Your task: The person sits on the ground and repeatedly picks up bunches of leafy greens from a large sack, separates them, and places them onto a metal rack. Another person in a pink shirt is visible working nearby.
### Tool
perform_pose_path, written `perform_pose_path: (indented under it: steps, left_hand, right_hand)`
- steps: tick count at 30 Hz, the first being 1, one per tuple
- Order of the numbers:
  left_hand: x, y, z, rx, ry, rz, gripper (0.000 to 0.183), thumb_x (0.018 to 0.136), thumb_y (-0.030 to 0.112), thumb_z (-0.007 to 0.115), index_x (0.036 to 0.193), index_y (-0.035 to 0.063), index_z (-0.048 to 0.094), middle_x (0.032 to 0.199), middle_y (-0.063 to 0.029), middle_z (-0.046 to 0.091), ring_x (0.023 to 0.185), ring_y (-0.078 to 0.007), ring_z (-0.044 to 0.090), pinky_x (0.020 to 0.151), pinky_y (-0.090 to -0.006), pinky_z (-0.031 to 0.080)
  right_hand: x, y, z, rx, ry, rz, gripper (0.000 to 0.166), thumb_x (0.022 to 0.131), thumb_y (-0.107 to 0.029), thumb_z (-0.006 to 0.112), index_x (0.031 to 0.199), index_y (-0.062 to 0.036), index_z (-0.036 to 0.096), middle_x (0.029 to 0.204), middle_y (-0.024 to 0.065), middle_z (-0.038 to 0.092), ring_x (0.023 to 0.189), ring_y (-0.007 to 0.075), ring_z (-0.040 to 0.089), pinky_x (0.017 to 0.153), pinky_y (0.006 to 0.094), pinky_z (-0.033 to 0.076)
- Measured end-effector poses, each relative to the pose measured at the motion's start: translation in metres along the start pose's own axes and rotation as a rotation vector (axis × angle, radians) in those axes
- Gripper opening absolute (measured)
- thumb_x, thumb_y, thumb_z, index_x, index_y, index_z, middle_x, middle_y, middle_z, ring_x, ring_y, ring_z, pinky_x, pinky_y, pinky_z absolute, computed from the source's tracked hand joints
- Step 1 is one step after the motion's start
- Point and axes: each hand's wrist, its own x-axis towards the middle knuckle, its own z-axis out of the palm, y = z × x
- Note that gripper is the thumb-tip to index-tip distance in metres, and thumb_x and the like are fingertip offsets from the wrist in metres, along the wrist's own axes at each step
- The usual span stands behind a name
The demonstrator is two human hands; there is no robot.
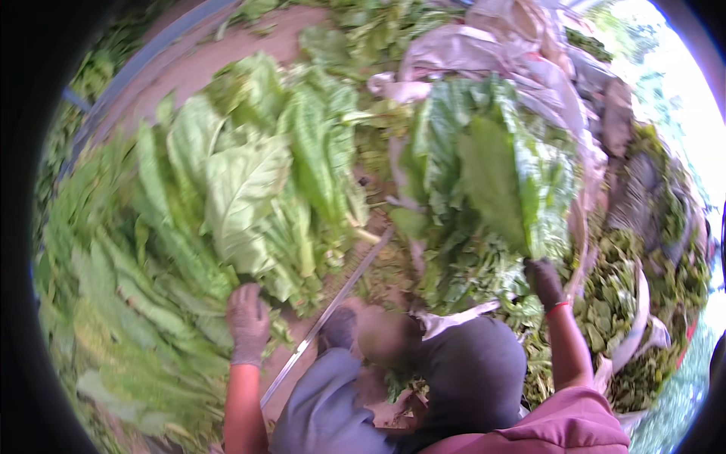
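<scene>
My left hand (248, 320), in a thin dark glove, rests at the edge of a large heap of broad green leaves (176, 272) that look like tobacco. Its fingertips meet the leaf stalks; whether they grip one is hidden. My right hand (544, 284), also gloved and with a red band at the wrist, is closed on the stalk end of a large green leaf (492, 176). That leaf stands upright over a second pile of leaves (448, 147), which lies on pale sacking. Between the two piles, a long thin metal bar (329, 312) slants beside my leg.
Crumpled pale sacking (454, 54) borders the right pile. Farther right are smaller cut or torn leaves (607, 306). A bluish rail (153, 48) curves along the far left. Bare reddish floor (272, 42) shows at the back. My knees (476, 369) are close in front.
</scene>
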Motion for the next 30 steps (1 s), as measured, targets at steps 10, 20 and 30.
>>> perform_pose_path:
  steps: [10,20,30]
  left_hand:
    - [-0.029,0.033,0.03,-0.153,-0.208,0.19,0.028,0.083,0.023,0.061,0.105,0.0069,0.063,0.105,-0.0116,0.062,0.105,-0.031,0.057,0.091,-0.0451,0.046]
    - [-0.101,0.04,0.019,-0.179,-0.012,0.065,0.045,0.087,0.018,0.062,0.129,0.0032,0.061,0.137,-0.0141,0.056,0.128,-0.0312,0.051,0.109,-0.046,0.041]
    - [0.058,-0.059,-0.039,0.394,-0.066,0.341,0.038,0.084,0.01,0.06,0.122,0.0064,0.062,0.12,-0.007,0.061,0.118,-0.0203,0.053,0.107,-0.0402,0.042]
  right_hand:
    - [0.052,0.015,0.13,-0.38,0.466,-0.04,0.131,0.066,-0.032,0.094,0.154,0.0128,0.009,0.14,0.0276,0.054,0.13,0.0318,0.054,0.113,0.0359,0.039]
    - [0.024,-0.051,0.045,0.056,0.023,-0.06,0.035,0.091,-0.029,0.064,0.113,-0.0019,0.069,0.103,0.0058,0.065,0.089,0.0183,0.058,0.082,0.0334,0.047]
    - [-0.118,-0.192,-0.055,0.371,0.056,-0.141,0.021,0.098,-0.034,0.065,0.098,-0.0124,0.066,0.068,-0.0035,0.058,0.056,0.0078,0.053,0.051,0.0231,0.041]
